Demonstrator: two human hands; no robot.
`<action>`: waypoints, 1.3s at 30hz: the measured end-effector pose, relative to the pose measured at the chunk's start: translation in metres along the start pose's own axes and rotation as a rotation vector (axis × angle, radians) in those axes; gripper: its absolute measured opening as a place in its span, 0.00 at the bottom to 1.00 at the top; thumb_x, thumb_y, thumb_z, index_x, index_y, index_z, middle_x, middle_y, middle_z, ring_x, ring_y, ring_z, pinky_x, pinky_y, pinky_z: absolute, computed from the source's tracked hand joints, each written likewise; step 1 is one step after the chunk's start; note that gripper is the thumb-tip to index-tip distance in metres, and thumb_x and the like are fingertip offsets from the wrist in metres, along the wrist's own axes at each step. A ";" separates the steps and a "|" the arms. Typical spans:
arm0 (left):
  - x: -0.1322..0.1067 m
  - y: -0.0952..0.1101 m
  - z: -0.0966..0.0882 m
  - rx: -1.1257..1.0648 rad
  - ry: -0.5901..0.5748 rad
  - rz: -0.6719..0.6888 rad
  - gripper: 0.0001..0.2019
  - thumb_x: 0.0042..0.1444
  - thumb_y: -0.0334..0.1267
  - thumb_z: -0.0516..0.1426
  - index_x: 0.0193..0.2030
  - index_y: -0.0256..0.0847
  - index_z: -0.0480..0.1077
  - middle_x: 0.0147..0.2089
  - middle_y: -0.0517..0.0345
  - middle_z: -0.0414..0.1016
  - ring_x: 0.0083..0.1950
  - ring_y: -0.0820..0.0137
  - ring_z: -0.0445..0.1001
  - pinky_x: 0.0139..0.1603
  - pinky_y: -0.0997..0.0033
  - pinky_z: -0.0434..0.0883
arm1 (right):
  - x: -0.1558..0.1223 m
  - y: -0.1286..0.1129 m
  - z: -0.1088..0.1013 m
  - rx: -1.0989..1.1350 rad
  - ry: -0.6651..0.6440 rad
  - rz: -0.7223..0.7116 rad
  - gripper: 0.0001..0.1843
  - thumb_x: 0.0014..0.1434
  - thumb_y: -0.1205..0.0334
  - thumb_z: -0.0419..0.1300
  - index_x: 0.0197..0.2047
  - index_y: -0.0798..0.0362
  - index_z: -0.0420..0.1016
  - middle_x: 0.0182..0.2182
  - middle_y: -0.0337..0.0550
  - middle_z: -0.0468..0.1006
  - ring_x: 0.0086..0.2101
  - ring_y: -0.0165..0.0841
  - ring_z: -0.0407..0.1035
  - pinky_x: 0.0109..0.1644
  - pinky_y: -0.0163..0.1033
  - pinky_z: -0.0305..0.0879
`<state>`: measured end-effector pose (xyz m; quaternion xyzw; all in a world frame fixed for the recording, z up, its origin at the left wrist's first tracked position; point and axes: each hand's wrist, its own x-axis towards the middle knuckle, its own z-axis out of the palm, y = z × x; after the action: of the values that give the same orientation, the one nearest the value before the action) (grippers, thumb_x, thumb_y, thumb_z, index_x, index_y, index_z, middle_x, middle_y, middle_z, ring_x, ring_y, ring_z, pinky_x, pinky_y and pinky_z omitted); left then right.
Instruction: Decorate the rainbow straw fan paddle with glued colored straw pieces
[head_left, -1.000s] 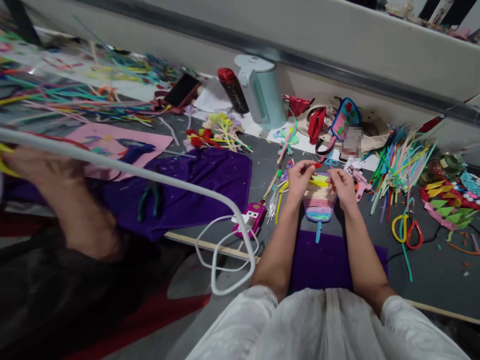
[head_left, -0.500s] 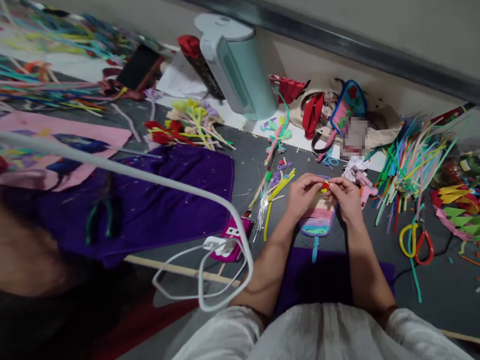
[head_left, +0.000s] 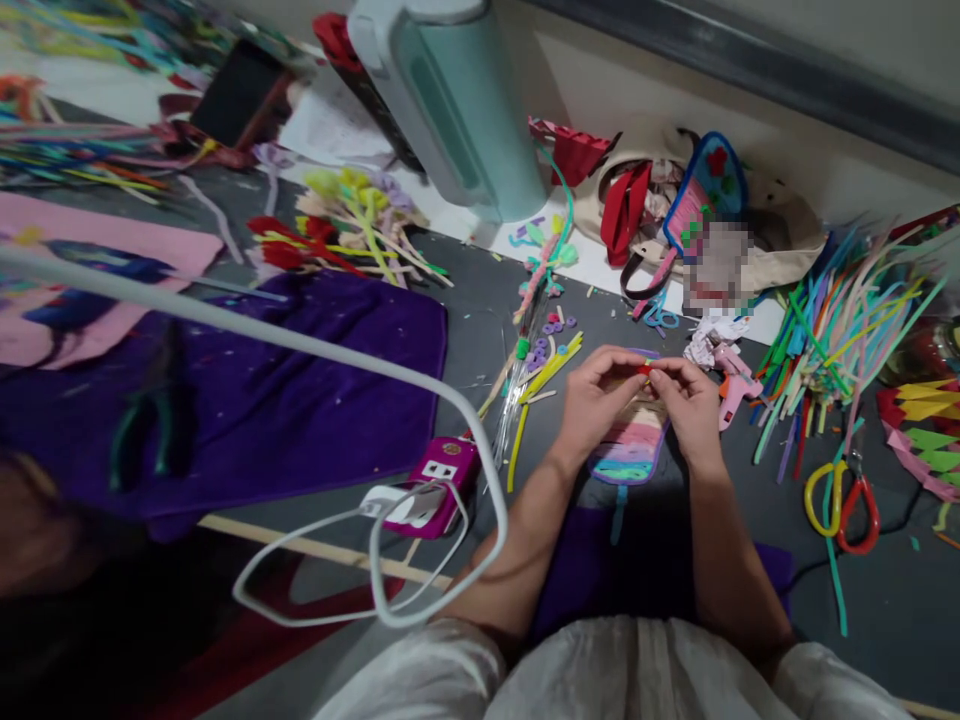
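My left hand [head_left: 602, 395] and my right hand [head_left: 686, 405] meet fingertip to fingertip, both closed in a pinch. Between them is a small red pipe-cleaner piece [head_left: 646, 369], mostly covered by the fingers; its exact shape is hidden. Under the hands lies a flat striped pipe-cleaner panel [head_left: 630, 440] in pink, cream and blue, edged in purple, with a blue stem [head_left: 619, 515] at its lower end. Just right of my right hand is a pink glue gun [head_left: 737, 385], beside some crumpled white paper [head_left: 709, 338].
Scissors [head_left: 857, 510] with yellow and red handles lie at right, below a pipe-cleaner bundle [head_left: 840, 330]. Left are a magenta power box [head_left: 442, 480], a looping white cable [head_left: 480, 400], a purple cloth [head_left: 360, 380] and pliers [head_left: 154, 410]. A pale green jug [head_left: 480, 110] stands behind.
The view has shifted, so the jug and cloth sit farther left. Both hands stay together over the panel; the yellow part seen at the fingertips earlier is now mostly hidden.
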<state>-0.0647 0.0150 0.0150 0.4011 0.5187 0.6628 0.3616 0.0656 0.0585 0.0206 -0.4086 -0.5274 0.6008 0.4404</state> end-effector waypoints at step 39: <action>0.000 0.010 0.004 -0.187 0.020 -0.303 0.09 0.45 0.38 0.69 0.33 0.38 0.78 0.32 0.58 0.79 0.32 0.74 0.73 0.36 0.74 0.71 | -0.007 0.000 0.002 -0.048 0.092 0.066 0.12 0.56 0.51 0.67 0.37 0.52 0.80 0.24 0.35 0.77 0.24 0.28 0.69 0.28 0.34 0.67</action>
<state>-0.0621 0.0147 0.0252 0.2761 0.5131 0.6500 0.4879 0.0657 0.0510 0.0209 -0.4633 -0.5070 0.5828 0.4343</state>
